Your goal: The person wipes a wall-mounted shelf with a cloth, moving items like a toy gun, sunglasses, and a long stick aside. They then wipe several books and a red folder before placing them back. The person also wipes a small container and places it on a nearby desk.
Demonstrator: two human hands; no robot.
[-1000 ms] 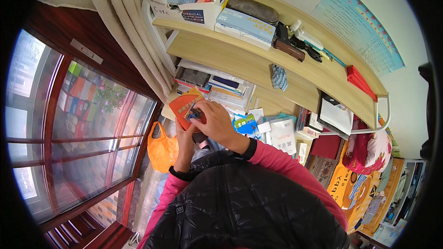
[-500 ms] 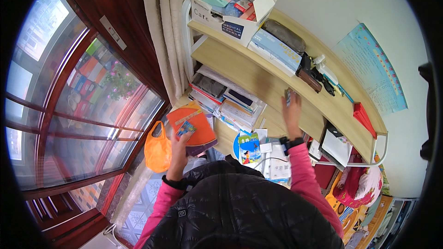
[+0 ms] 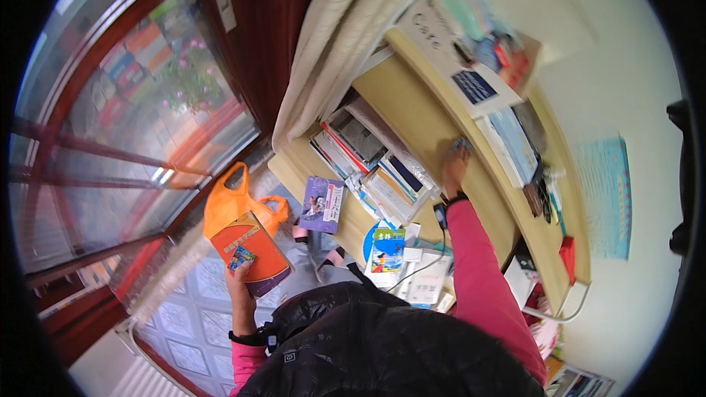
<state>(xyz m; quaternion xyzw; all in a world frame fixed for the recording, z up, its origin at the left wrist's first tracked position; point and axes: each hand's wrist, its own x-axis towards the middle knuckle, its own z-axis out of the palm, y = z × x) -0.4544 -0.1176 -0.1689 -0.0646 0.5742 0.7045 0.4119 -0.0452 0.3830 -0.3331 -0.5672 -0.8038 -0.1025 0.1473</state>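
My left hand (image 3: 239,288) grips an orange-red book (image 3: 251,239) with a purple lower edge, held out over the floor beside the desk. A small colourful card or packet (image 3: 241,257) is pinched against its cover by the thumb. Just behind the book is an orange plastic bag (image 3: 234,202). My right hand (image 3: 455,170) reaches onto the middle shelf (image 3: 401,103), its fingers closed round a small grey-blue object (image 3: 461,145), too blurred to name. A purple booklet (image 3: 321,204) lies at the desk's left edge.
Stacked books and papers (image 3: 386,176) fill the desk's back. A blue-green magazine (image 3: 387,251) and white booklets (image 3: 426,279) lie nearer me. The upper shelf bears an open white box (image 3: 471,51), a light-blue box (image 3: 507,147) and a red pointed item (image 3: 567,259). A glazed door (image 3: 140,103) stands left.
The view has turned. My left hand has carried the book and card down and left, away from the desk, uncovering the purple booklet. My right arm is stretched further along the shelf.
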